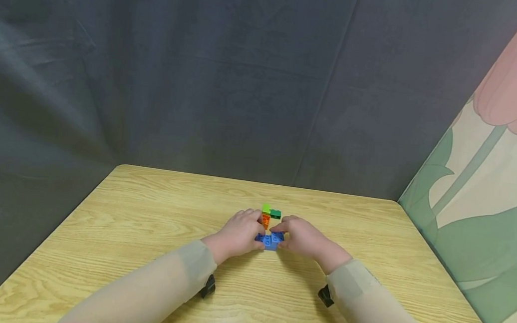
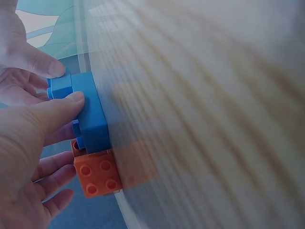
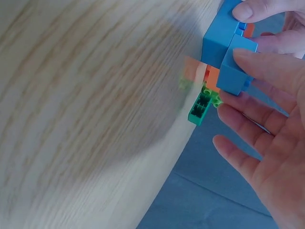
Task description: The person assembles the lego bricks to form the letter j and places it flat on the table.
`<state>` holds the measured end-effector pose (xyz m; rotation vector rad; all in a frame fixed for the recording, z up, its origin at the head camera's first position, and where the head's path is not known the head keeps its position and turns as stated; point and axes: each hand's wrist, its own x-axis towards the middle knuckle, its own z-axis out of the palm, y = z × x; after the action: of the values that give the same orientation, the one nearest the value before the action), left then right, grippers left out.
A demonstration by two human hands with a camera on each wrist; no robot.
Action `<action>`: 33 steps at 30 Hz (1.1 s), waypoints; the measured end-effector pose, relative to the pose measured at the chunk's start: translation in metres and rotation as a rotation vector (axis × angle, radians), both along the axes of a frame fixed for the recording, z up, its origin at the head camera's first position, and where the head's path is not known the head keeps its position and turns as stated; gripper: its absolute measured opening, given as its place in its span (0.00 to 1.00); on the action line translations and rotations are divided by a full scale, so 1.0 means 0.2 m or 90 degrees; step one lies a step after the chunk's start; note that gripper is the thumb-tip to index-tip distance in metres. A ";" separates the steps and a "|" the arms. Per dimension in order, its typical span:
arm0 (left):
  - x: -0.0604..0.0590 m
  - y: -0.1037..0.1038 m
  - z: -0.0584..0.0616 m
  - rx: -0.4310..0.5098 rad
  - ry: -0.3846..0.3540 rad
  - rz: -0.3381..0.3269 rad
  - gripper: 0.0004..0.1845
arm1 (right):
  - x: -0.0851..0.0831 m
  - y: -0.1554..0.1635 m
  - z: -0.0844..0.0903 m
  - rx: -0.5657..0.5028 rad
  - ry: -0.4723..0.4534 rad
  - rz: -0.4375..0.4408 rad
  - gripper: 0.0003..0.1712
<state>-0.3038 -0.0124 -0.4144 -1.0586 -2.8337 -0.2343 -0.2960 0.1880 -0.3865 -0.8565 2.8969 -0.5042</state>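
Observation:
A small brick stack sits at the middle of the wooden table (image 1: 137, 223). Two blue bricks (image 1: 271, 240) lie at its near end, with an orange brick (image 1: 265, 220), a lime brick (image 1: 266, 208) and a dark green brick (image 1: 275, 213) behind them. My left hand (image 1: 253, 229) grips the left blue brick (image 2: 93, 112), thumb (image 2: 62, 109) on its studded top. My right hand (image 1: 283, 231) holds the right blue brick (image 3: 236, 71) under its thumb (image 3: 259, 64). The orange brick (image 2: 97, 174) lies beside my left fingers. Both hands flank the stack and hide its lower sides.
A grey curtain (image 1: 201, 77) hangs behind the table and to the left. A panel with a pink flower print (image 1: 487, 172) stands along the right edge. Black wrist mounts (image 1: 208, 285) sit under both beige sleeves.

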 end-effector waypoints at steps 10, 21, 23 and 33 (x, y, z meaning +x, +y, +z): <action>0.00 0.00 0.00 -0.007 -0.004 0.003 0.17 | 0.01 -0.03 0.01 0.049 0.022 0.008 0.19; 0.00 0.00 0.01 0.009 -0.013 0.003 0.15 | -0.03 -0.09 -0.03 0.047 0.016 0.040 0.08; 0.00 0.00 0.01 0.015 -0.011 -0.003 0.15 | -0.03 -0.10 -0.04 0.051 0.022 0.040 0.07; -0.04 -0.09 0.01 0.067 -0.021 -0.011 0.17 | -0.02 -0.11 -0.03 0.064 0.026 0.019 0.11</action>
<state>-0.3114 -0.0306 -0.4129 -1.0685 -2.8063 -0.4002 -0.3000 0.1652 -0.3930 -0.9053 2.9127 -0.3391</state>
